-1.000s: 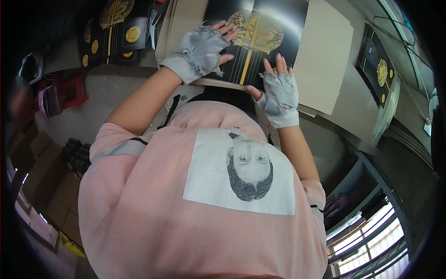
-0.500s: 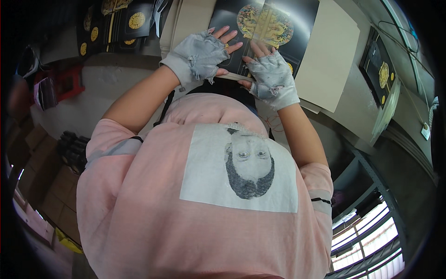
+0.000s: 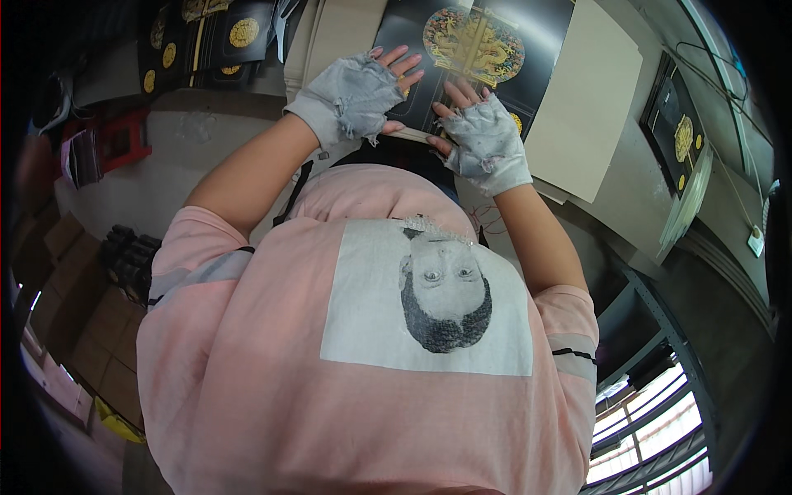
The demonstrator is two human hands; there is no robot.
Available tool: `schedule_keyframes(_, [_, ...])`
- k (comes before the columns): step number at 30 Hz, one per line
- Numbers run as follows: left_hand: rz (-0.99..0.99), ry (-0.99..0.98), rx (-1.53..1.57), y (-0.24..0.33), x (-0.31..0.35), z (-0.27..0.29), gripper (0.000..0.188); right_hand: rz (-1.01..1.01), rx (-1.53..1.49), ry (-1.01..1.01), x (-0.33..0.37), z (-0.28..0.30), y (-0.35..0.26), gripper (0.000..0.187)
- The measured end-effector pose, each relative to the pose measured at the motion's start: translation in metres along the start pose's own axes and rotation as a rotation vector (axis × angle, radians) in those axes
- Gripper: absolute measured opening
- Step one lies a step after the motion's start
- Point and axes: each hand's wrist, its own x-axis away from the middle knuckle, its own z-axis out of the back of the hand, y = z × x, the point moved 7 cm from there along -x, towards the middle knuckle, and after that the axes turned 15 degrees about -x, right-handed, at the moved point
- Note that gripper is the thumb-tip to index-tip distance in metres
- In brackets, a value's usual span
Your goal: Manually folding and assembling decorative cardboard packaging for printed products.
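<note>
Both my hands wear frayed grey fingerless gloves. Under them lies a glossy black printed sheet (image 3: 528,49) with a round, colourful gold dragon emblem and smaller gold medallions. My left hand (image 3: 355,95) rests at the sheet's left near corner, fingers stretched and apart, thumb toward the near edge. My right hand (image 3: 483,136) lies on the near edge right of centre, its fingers extended toward the emblem. Neither hand grips anything that I can see. Beneath the sheet, a pale cream board (image 3: 590,107) sticks out on the right.
More black and gold printed pieces (image 3: 239,58) lie at the far left. Another black printed panel (image 3: 672,124) is at the right, beside a stack of pale sheets (image 3: 689,202) and hanging cables (image 3: 747,148). A red plastic stool (image 3: 124,140) stands at the left.
My right hand's fingers have drawn slightly closer together and back toward me. The left hand stays almost in place, and the sheet appears shifted slightly right in view.
</note>
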Motion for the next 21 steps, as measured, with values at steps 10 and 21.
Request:
schedule_keyframes(10, [-0.004, -0.004, -0.014, -0.0004, 0.0001, 0.0015, 0.091, -0.006, -0.024, 0.048, 0.0010, 0.0008, 0.0012, 0.061])
schedule_keyframes(21, [-0.016, -0.044, -0.082, 0.0010, 0.0006, 0.0043, 0.092, 0.026, -0.072, 0.203, 0.0030, 0.0045, 0.0021, 0.066])
